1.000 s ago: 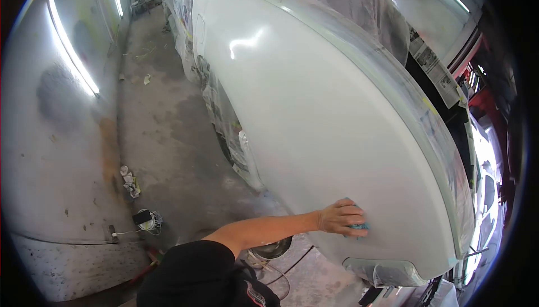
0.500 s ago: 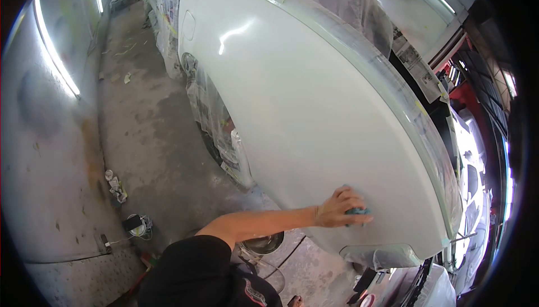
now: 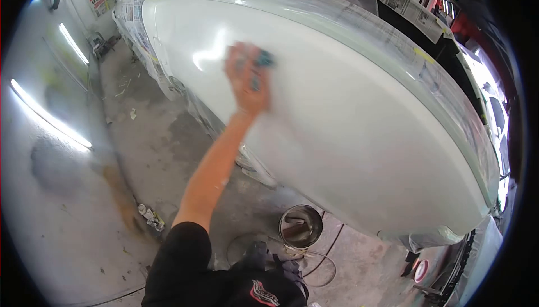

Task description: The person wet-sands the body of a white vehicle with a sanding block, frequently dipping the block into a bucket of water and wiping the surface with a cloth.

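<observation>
Left hand (image 3: pixel 247 82) swept upward; bucket (image 3: pixel 301 226) below panel (image 3: pixel 359 121).

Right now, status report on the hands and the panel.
One hand pressing teal pad on white car panel. Which hand unclear; other unseen. Metal can on floor below.

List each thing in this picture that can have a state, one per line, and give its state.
Left hand: pressed flat on the panel, blurred.
Teal pad: under the fingers, against the panel.
White car panel: glossy, edges masked with tape and plastic.
Metal can: upright on the floor, open.
Right hand: not in view.
</observation>
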The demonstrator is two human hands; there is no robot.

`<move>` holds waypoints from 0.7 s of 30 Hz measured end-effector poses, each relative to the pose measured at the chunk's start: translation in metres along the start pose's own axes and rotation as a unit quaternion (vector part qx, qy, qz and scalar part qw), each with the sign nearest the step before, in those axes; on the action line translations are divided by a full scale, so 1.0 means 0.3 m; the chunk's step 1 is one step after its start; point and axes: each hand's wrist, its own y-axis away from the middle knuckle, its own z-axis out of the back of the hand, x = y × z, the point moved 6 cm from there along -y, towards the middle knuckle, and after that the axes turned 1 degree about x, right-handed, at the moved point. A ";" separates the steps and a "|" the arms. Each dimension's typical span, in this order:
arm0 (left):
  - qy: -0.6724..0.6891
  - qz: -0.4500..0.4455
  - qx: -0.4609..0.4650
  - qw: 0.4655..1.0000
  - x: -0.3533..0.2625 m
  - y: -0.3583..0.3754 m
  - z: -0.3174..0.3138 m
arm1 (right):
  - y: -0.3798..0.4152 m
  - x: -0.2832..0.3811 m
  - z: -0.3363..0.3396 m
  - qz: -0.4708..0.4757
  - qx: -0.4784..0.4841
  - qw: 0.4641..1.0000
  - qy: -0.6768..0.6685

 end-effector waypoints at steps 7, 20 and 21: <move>-0.067 0.354 -0.056 0.931 0.763 -0.016 0.185 | -0.043 -0.054 0.026 -0.011 0.014 1.000 0.005; -0.093 0.305 -0.066 0.945 -0.059 0.273 0.008 | -0.006 0.460 0.254 0.187 0.066 0.954 -0.227; -0.081 0.303 -0.062 0.947 -0.121 0.287 -0.006 | 0.128 0.617 0.232 0.217 0.038 0.951 -0.215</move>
